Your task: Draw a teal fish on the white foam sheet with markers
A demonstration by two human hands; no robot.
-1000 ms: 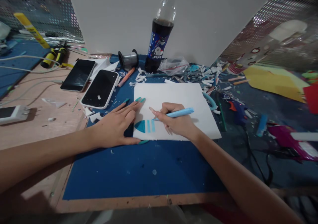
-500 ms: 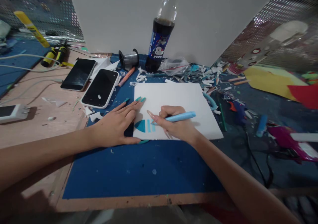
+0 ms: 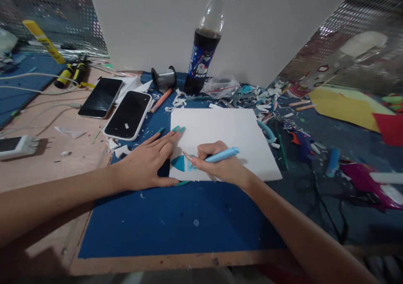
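Observation:
A white sheet (image 3: pixel 226 128) lies on the blue mat (image 3: pixel 163 225). Near its lower left corner are a teal triangle-like shape (image 3: pixel 178 164) with one curved side and light blue stripes, partly covered by fingers. My right hand (image 3: pixel 220 164) is closed around a light blue marker (image 3: pixel 224 154), its tip hidden behind the fingers close to the stripes. My left hand (image 3: pixel 151 162) rests flat with fingers stretched out, pressing the sheet's left edge. Teal nails show on it.
Two phones (image 3: pixel 129 115) lie at the left. Behind the sheet stand a Pepsi bottle (image 3: pixel 203 57) and a wire spool (image 3: pixel 164 79), amid white scraps (image 3: pixel 264 97). To the right are a glue gun (image 3: pixel 304 145) with its cable, a blue cap-like piece (image 3: pixel 333 162) and a magenta packet (image 3: pixel 362 179).
My right hand has shifted a little left with the marker, now covering more of the stripes. My left hand stays in place on the sheet. The view has tilted slightly.

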